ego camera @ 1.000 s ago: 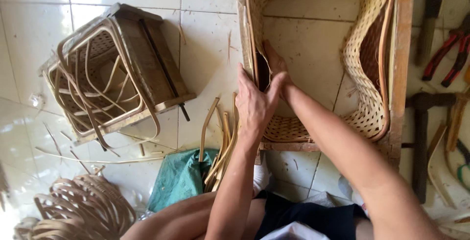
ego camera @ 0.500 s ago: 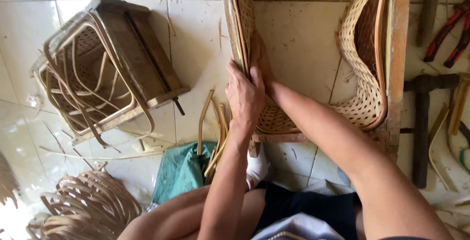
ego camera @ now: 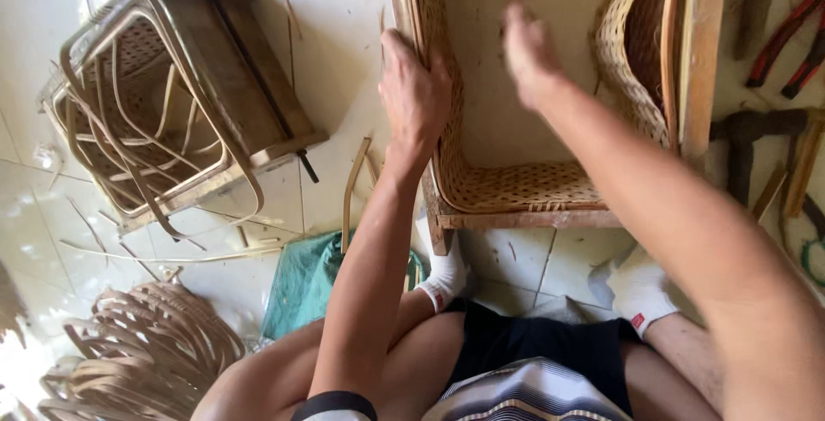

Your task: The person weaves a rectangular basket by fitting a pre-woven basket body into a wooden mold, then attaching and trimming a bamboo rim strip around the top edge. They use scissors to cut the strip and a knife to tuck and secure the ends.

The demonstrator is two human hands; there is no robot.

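woven frame, rattan on wood, held at its left wall.

left hand clamps the left wall of the woven frame, top centre of the picture, fingers folded over the rim. right hand hangs blurred inside the frame, fingers loose, holding nothing, touching nothing that shows. second basket upper left; coiled strips lower left; green cloth below centre; pliers upper right. risk, as a judgement: with one hand gripping, the frame may tip or slide on the smooth tile; raw cane ends at the rim may prick the gripping fingers.
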